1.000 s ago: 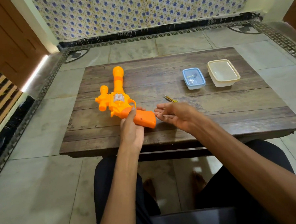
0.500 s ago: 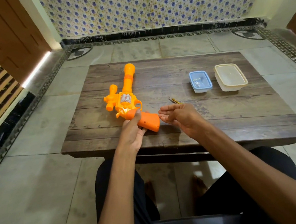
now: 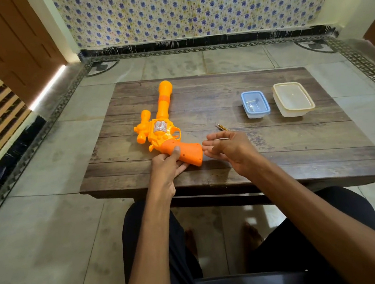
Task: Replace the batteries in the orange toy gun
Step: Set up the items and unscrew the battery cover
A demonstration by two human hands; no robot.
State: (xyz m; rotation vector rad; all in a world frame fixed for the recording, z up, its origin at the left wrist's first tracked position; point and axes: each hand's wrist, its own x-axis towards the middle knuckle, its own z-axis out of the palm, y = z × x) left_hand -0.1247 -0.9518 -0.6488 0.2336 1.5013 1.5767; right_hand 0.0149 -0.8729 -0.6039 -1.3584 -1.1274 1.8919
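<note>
Our orange toy gun (image 3: 158,131) sits flat on the left half of the tabletop (image 3: 274,151), barrel pointing far. Our left grip (image 3: 168,164) holds its handle (image 3: 189,152), thumb on top, fingers underneath, while the right grip (image 3: 230,149) hangs wide and empty just right of the handle's butt. We reckon the trick is to pin the handle down with the left and find the battery cover before reaching for the thin tool (image 3: 220,126) just past the right grip.

The left hand (image 3: 165,167) gripped the toy gun (image 3: 161,130), thumb on top; at its 3 o'clock the right hand (image 3: 230,149) hovered open, fingers (image 3: 214,136) toward 9 o'clock.
</note>
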